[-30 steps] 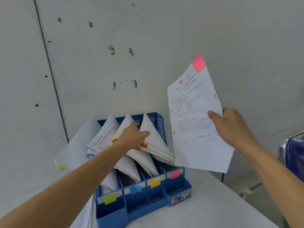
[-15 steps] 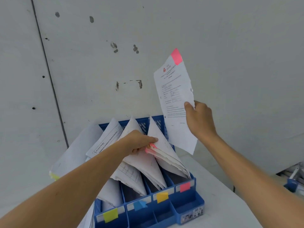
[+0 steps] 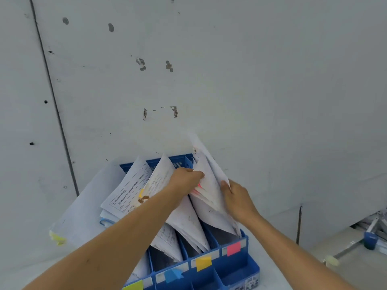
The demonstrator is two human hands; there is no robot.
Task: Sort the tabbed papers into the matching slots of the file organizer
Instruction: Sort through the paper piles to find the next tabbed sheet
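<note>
A blue file organizer (image 3: 234,266) stands on a white table against the wall, its slots marked lime (image 3: 134,286), blue (image 3: 172,275), yellow (image 3: 203,263) and pink (image 3: 234,248). All slots hold leaning papers. My right hand (image 3: 235,197) grips a white sheet (image 3: 206,162) that stands in the rightmost, pink-marked slot; its pink tab is hidden. My left hand (image 3: 185,180) presses the pink-tabbed papers (image 3: 207,195) of that slot to the left, fingers closed on their edge.
A stack of papers with a yellow tab (image 3: 56,238) leans against the wall left of the organizer. The grey wall (image 3: 251,80) is right behind it. The table's right edge (image 3: 289,266) drops off to a floor with metal chair legs (image 3: 374,229).
My right hand has brought the pink-tabbed sheet down from above the organizer into the rightmost slot. My left hand stayed at that slot's papers, holding them aside.
</note>
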